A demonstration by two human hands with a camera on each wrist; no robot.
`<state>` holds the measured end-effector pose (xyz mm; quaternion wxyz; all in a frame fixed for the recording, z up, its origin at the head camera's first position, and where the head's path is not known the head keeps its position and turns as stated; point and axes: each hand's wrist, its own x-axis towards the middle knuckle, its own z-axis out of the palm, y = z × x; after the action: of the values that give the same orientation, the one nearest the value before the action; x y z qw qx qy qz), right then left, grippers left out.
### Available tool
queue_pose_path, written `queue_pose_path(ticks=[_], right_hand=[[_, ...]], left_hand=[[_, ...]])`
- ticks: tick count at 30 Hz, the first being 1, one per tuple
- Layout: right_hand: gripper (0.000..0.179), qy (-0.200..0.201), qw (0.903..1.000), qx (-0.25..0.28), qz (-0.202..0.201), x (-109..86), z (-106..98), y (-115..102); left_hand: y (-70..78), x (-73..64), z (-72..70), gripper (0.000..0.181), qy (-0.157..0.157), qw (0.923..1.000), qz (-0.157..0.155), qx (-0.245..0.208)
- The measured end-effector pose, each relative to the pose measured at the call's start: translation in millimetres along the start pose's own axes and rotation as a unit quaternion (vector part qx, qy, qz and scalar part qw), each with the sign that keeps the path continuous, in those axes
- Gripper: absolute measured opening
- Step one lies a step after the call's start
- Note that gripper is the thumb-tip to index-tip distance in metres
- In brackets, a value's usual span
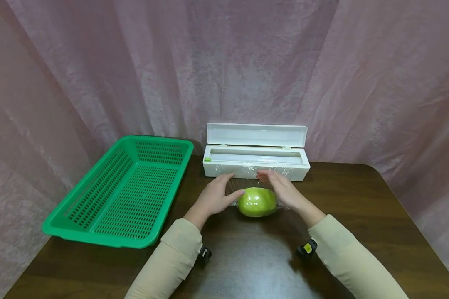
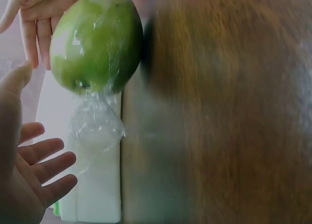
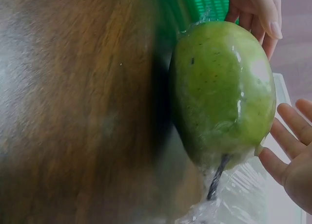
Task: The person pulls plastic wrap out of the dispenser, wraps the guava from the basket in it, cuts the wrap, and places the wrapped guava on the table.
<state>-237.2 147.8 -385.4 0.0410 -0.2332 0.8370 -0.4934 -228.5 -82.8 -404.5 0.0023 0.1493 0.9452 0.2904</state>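
Observation:
A smooth green fruit (image 1: 257,202), wrapped in clear cling film, sits on the table between the two hands. Crumpled film (image 2: 97,118) bunches at one end of it, and a dark stem (image 3: 218,177) shows through the film at the end nearer the right hand. My left hand (image 1: 218,195) is on the fruit's left, fingers spread loosely and thumb tip near its upper edge in the head view. On the other side, my right hand (image 1: 284,192) has its fingers extended, with the little fingertip right at the fruit in the right wrist view.
Behind the hands stands a white cling film dispenser (image 1: 256,170), its lid (image 1: 257,135) raised and a small green piece (image 1: 208,159) at its left end. A green perforated basket (image 1: 134,241) occupies the table's left side. Pink curtain (image 1: 224,62) hangs behind the wooden table (image 1: 359,199).

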Motion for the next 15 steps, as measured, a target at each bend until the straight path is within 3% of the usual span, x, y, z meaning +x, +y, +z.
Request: queue_pose_path(ticks=[15], right_hand=[[0.050,-0.006,0.9995,-0.030,0.011,12.1,7.4,-7.8]], left_hand=[[-9.8,0.9,-6.2,0.068,0.037,0.9984,-0.035,-0.023]])
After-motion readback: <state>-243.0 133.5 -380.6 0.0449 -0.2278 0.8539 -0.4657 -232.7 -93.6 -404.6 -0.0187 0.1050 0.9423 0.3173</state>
